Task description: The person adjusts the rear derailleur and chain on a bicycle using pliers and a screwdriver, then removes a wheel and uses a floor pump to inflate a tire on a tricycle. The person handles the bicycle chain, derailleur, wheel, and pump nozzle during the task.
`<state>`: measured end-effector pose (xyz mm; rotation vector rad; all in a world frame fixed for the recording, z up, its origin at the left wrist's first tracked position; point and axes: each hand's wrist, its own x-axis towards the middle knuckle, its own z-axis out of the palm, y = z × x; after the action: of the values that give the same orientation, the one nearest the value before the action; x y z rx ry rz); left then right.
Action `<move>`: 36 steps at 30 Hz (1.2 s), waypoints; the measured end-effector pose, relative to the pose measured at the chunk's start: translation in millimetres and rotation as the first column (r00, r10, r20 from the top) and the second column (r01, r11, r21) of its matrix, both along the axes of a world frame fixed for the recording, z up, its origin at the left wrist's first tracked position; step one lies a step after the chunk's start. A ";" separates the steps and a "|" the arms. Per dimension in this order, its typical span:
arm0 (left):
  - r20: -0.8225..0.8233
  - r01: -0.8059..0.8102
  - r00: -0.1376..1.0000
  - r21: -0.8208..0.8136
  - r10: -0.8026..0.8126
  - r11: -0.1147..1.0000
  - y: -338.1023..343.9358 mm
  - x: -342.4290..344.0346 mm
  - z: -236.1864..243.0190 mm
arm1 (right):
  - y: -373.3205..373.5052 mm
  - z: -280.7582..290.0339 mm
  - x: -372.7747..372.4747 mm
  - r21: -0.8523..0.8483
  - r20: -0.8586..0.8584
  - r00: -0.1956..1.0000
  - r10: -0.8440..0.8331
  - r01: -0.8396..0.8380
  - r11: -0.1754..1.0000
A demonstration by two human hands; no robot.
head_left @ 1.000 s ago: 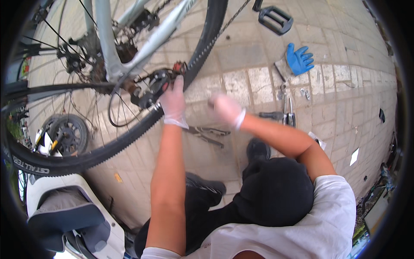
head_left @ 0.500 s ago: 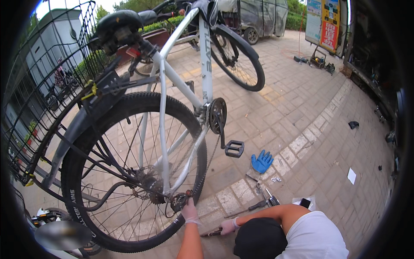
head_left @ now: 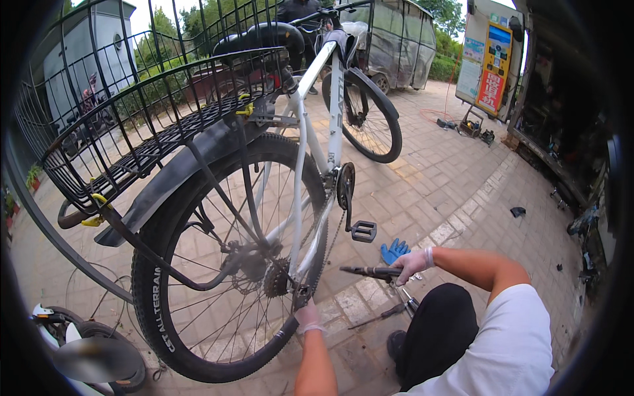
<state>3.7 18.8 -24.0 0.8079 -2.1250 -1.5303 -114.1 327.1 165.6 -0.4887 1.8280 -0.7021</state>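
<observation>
A white bicycle (head_left: 335, 112) stands with its knobbly rear wheel (head_left: 150, 290) nearest me. My left hand (head_left: 308, 317), in a thin clear glove, is closed around the lower part of the rear derailleur (head_left: 302, 295), beneath the rear sprockets (head_left: 276, 277). Its fingertips are partly hidden. In my right hand (head_left: 413, 264), also gloved, is a pair of dark pliers (head_left: 370, 271). Their jaws point left toward the wheel, apart from the bicycle. The crank's pedal (head_left: 364, 231) hangs above them.
A blue glove (head_left: 394, 251) lies on the paving beyond my right hand. A screwdriver (head_left: 378, 316) rests near my shoe (head_left: 396, 344). A black wire basket (head_left: 165, 92) overhangs the rear wheel. At the far right is a toolbox (head_left: 471, 125); a person in dark clothes (head_left: 297, 13) stands behind the bicycle.
My right hand has risen from low near the ground with the pliers, up toward pedal height. My left hand stays at the derailleur. The view has shifted, showing more of the basket.
</observation>
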 end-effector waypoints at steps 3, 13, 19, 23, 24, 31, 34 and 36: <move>-0.054 0.013 0.998 -0.033 -0.014 0.999 0.2 -0.6 14.5 | -5.9 19.0 12.7 -0.054 0.329 0.928 -0.178 0.206 0.977; -0.047 0.076 0.995 -0.187 -0.086 0.979 -4.7 4.8 15.7 | -85.7 -49.1 15.2 0.233 -0.547 0.808 0.219 -0.104 0.967; -0.073 0.032 0.996 -0.141 -0.042 0.990 -3.7 0.7 12.4 | -106.9 -54.0 26.0 0.386 -0.835 0.323 0.445 -0.232 0.893; -0.082 0.048 0.995 -0.099 -0.056 0.994 -4.2 1.1 2.9 | -114.7 -59.5 34.4 0.450 -0.856 0.163 0.491 -0.235 0.862; -0.089 0.062 0.994 -0.079 -0.069 0.995 -5.0 2.9 0.3 | -115.9 -62.0 35.4 0.435 -0.879 0.107 0.466 -0.224 0.872; -0.090 0.018 0.995 -0.259 -0.043 0.966 -12.0 -2.6 -9.1 | -118.7 -74.0 39.3 0.475 -0.876 -0.011 0.482 -0.190 0.859; -0.075 0.045 0.995 -0.275 -0.068 0.960 -13.2 -2.9 -7.9 | -119.7 -76.6 39.5 0.464 -0.886 -0.080 0.457 -0.174 0.869; 0.017 0.079 0.997 -0.218 -0.077 0.973 -13.1 -1.8 -6.3 | -120.5 -78.9 38.6 0.473 -0.881 -0.087 0.465 -0.176 0.863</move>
<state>1.9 5.6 -30.2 0.6627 -2.3058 -1.3011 -75.6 206.6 86.7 -1.5670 2.8770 0.5112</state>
